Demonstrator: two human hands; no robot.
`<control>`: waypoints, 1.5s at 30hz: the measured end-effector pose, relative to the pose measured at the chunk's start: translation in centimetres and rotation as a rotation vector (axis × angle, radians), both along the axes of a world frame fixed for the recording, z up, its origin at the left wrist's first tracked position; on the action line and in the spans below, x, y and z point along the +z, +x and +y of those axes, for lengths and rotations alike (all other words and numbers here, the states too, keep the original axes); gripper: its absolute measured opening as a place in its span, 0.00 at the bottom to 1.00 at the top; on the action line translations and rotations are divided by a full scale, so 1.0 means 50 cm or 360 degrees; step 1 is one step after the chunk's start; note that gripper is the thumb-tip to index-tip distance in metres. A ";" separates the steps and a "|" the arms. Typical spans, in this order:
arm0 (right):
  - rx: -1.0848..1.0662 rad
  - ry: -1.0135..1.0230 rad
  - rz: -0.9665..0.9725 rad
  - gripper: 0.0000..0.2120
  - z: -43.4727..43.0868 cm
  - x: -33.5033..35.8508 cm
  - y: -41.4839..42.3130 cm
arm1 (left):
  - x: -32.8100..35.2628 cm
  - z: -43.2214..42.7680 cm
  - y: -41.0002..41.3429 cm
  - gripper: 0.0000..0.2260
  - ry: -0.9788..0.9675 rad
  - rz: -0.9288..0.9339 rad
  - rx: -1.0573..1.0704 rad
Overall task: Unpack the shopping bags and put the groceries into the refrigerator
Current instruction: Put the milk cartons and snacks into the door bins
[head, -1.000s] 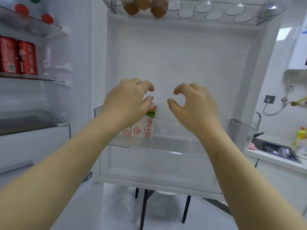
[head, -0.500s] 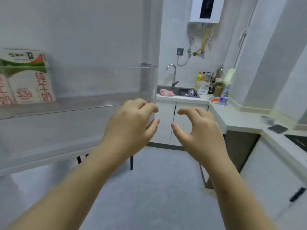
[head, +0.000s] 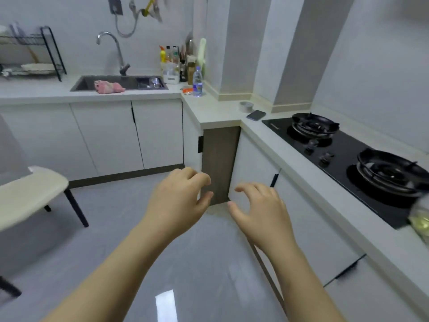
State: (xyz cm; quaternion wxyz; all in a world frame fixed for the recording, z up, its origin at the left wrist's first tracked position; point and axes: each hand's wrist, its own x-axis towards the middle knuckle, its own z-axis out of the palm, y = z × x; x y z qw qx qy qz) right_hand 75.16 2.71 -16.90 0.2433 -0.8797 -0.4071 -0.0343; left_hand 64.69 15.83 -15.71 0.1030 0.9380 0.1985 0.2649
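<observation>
Plastic bag (head: 421,220) on counter (head: 325,187), well right of right hand (head: 262,214).

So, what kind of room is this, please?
A home kitchen, most likely: a sink with a tap sits in the counter, and a black two-burner gas hob lies on the right.

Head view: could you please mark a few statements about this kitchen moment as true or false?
1. The left hand and right hand hold nothing. True.
2. The hob is set into the counter on the right. True.
3. The pink cloth lies on the hob. False: it lies in the sink.
4. The water bottle stands in the sink. False: it stands on the counter, to the right of the sink.
</observation>
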 end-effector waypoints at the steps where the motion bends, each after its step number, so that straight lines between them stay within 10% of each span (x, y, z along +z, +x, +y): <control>1: -0.0040 -0.0020 0.0021 0.18 -0.025 -0.010 0.028 | -0.012 -0.019 0.037 0.13 -0.0012 0.0026 -0.0034; 26: -0.1344 -0.0069 0.0279 0.17 -0.541 -0.104 0.429 | -0.105 -0.489 0.691 0.15 -0.0114 0.0362 -0.1313; 37: -0.1847 0.0171 -0.0245 0.17 -0.619 -0.137 0.599 | -0.141 -0.601 0.942 0.14 -0.0034 0.0194 -0.1706; 45: -0.1931 -0.0224 -0.0006 0.20 -0.698 -0.198 0.627 | -0.178 -0.677 1.007 0.18 0.0180 0.0223 -0.2040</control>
